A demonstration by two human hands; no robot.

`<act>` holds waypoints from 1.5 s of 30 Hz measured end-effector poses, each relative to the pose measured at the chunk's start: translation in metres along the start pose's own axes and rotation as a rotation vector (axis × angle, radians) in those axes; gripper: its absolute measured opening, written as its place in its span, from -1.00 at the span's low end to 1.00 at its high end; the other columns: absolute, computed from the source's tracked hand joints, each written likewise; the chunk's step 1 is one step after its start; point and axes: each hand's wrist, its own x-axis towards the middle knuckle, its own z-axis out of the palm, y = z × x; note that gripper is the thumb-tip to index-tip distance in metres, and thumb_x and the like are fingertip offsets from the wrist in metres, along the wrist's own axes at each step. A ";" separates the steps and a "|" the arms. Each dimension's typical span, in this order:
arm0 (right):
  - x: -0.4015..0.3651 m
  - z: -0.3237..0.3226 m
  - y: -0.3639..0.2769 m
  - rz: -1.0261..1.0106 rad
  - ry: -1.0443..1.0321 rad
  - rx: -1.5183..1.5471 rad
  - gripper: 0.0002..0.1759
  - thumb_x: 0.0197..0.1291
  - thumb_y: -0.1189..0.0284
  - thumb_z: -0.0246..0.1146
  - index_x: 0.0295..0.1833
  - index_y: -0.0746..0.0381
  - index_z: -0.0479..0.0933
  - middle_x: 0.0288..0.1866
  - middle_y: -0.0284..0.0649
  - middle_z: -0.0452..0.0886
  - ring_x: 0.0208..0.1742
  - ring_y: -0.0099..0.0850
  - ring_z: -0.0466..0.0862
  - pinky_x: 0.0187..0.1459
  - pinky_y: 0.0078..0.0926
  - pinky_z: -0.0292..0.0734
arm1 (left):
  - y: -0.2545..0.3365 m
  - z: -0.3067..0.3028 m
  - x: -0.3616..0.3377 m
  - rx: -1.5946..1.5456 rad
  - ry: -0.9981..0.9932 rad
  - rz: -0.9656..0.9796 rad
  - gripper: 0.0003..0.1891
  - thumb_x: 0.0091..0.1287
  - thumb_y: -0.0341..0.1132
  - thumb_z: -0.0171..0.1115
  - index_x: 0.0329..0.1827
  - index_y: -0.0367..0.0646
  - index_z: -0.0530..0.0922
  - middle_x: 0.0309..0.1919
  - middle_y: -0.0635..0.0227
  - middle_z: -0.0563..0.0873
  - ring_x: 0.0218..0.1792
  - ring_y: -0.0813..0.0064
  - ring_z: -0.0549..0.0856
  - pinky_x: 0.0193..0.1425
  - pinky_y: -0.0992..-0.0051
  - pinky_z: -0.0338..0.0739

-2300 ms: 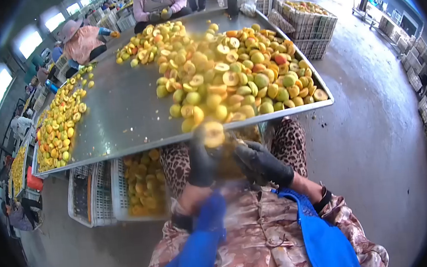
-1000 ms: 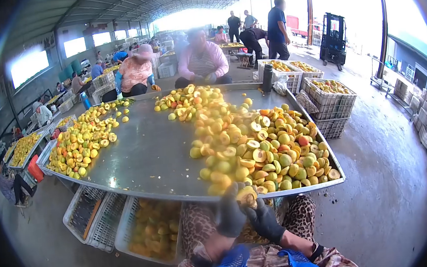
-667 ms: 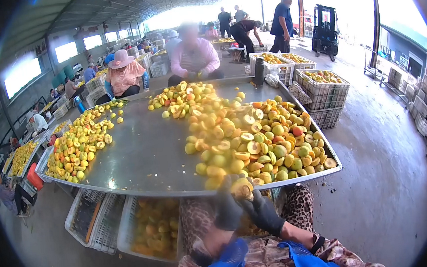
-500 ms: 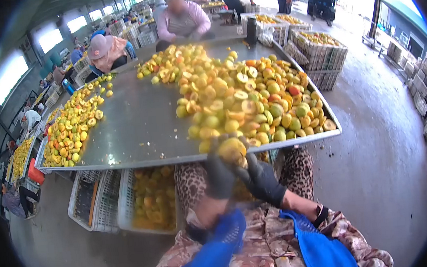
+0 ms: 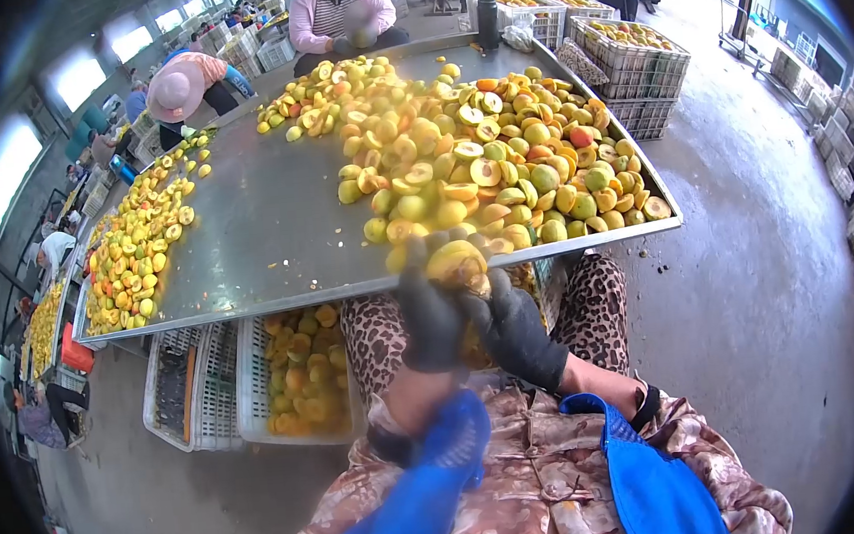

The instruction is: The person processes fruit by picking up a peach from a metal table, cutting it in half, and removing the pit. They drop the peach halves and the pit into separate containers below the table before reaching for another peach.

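My left hand (image 5: 429, 312), in a dark glove, is closed around a yellow-orange fruit (image 5: 457, 262) at the near edge of the metal table (image 5: 273, 219). My right hand (image 5: 518, 335), also gloved, is closed against the lower right side of that fruit, its fingertips near the cut flesh. Whether it grips a tool or a second piece cannot be made out. Just beyond my hands lies a large heap of halved yellow and green fruit (image 5: 540, 173). The view around my left hand is blurred.
A second fruit pile (image 5: 136, 260) lies on the table's left side. Below the near edge stand a crate of fruit (image 5: 305, 377) and a white crate (image 5: 171, 393). A person (image 5: 337, 18) sits across the table. Stacked crates (image 5: 632, 70) and a dark bottle (image 5: 487, 21) are at the back right.
The view has tilted down, so the table and people sit higher in the frame. Both hands remain together at the fruit, slightly higher in the frame.
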 end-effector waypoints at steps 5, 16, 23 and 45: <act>0.004 0.005 0.008 -0.313 0.015 0.039 -0.57 0.48 0.30 0.20 0.30 0.35 0.45 -0.07 0.29 0.69 -0.10 0.22 0.73 -0.07 0.06 0.63 | 0.005 0.001 -0.001 0.270 -0.072 0.124 -0.55 0.64 0.00 -0.03 -0.02 -0.28 0.58 -0.20 0.14 0.73 -0.16 0.26 0.73 0.02 0.30 0.65; 0.021 -0.012 0.047 -0.269 -0.083 -0.205 -0.61 0.46 0.25 0.24 0.23 0.26 0.46 -0.25 0.12 0.72 -0.22 0.17 0.75 -0.18 0.06 0.64 | 0.000 0.013 -0.009 0.444 -0.134 0.176 -0.52 0.67 0.01 0.03 -0.10 -0.30 0.66 -0.09 0.06 0.78 -0.12 0.32 0.78 -0.04 0.36 0.71; 0.002 -0.008 0.038 -0.317 -0.148 0.147 -0.61 0.49 0.27 0.20 0.23 0.33 0.49 -0.21 0.04 0.69 -0.21 0.03 0.74 -0.19 -0.14 0.65 | 0.007 0.012 -0.007 0.483 -0.297 0.229 -0.64 0.58 -0.17 0.01 -0.24 -0.30 0.58 -0.20 0.08 0.76 -0.15 0.29 0.79 -0.02 0.36 0.68; -0.011 -0.039 -0.014 0.041 -0.560 0.632 -0.70 0.52 0.31 0.15 0.10 0.33 0.55 -0.19 -0.22 0.64 -0.20 -0.40 0.67 -0.24 -0.35 0.60 | 0.037 0.056 -0.053 1.169 -0.378 0.543 -0.56 0.60 -0.18 0.02 -0.27 -0.40 0.66 -0.24 0.09 0.79 -0.18 0.27 0.76 0.05 0.33 0.62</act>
